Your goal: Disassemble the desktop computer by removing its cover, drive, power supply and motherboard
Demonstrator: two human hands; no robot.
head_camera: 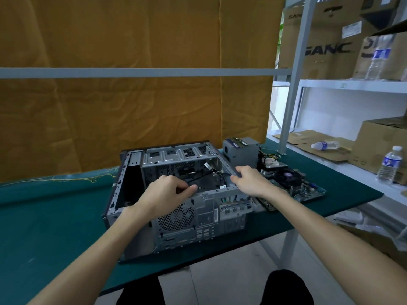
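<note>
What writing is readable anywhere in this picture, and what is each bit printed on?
"SANC": large cardboard box on the upper shelf.
"SAN", cut off: the box top.
Bottle labels, power supply sticker, computer case sticker: too blurred to read.

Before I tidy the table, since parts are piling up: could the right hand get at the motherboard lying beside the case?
Probably yes. The right hand grips the case rim, and the motherboard lies right beside it on the table, uncovered, with nothing between them.
</note>
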